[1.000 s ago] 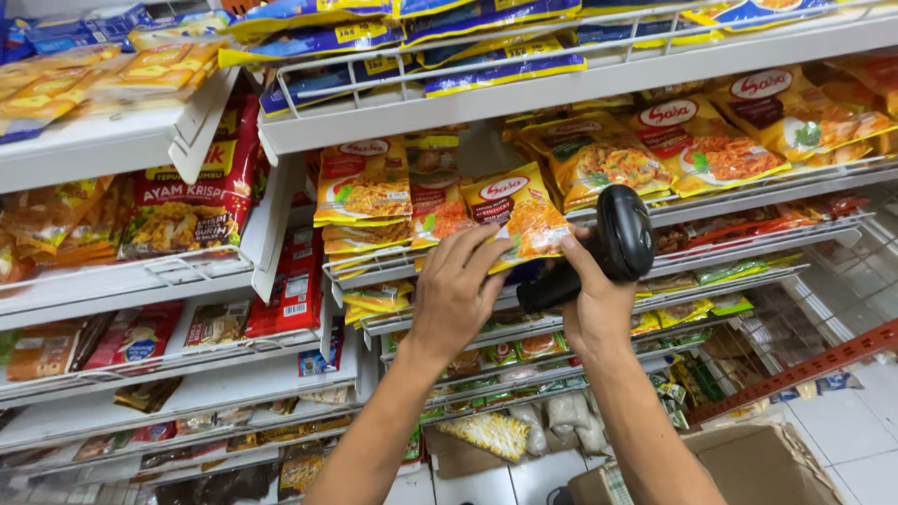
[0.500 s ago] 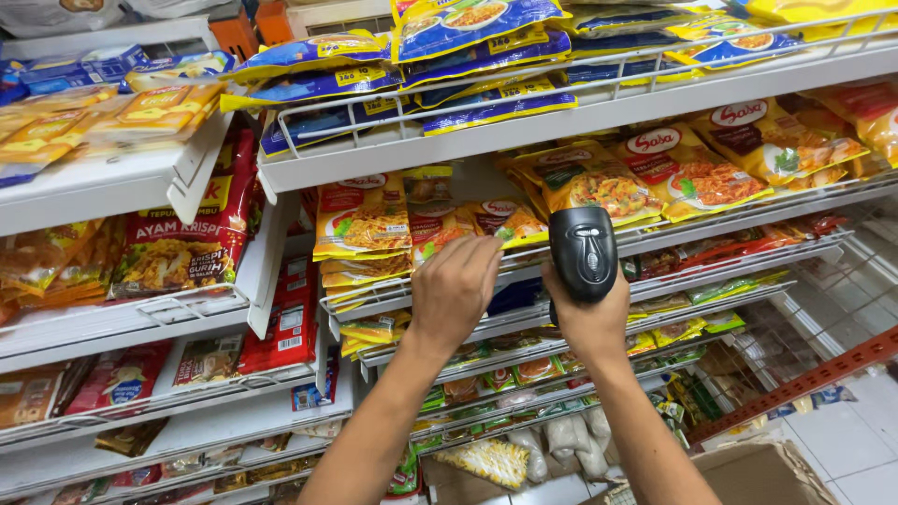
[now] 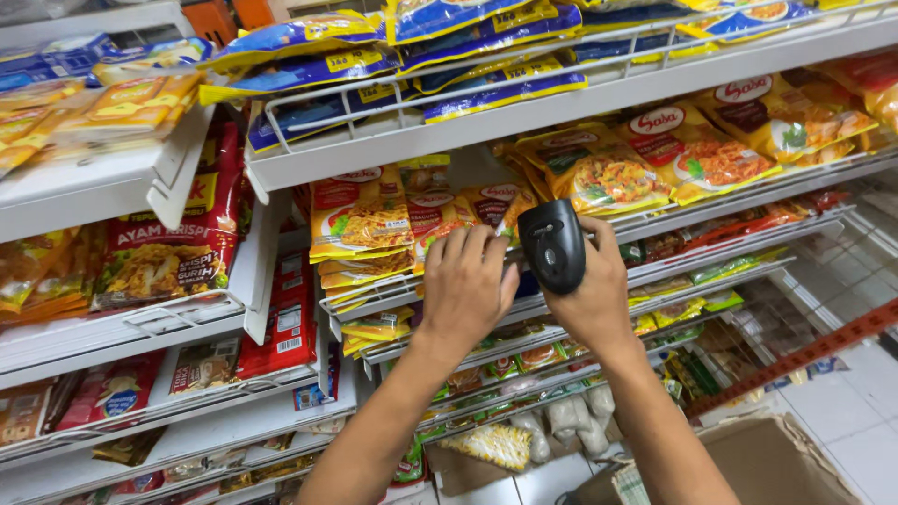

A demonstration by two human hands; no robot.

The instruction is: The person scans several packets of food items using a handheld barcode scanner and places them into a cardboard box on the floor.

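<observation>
My right hand (image 3: pixel 591 297) grips a black handheld barcode scanner (image 3: pixel 553 245), its head pointing up towards the shelf. My left hand (image 3: pixel 465 285) reaches beside it to the left, fingers resting on the yellow and red seasoning packets (image 3: pixel 440 213) in the wire shelf row. Whether the left hand grips a packet is hidden by the hand itself. Both forearms rise from the bottom of the view.
White wire shelves (image 3: pixel 393 140) hold blue packets above and yellow packets (image 3: pixel 599 173) at the right. Red packets (image 3: pixel 168 248) fill the left shelf unit. A cardboard box (image 3: pixel 758 463) sits on the tiled floor at the lower right.
The scanner has turned from lying sideways to upright and moved left, close to my left hand. My left hand stays on the packets.
</observation>
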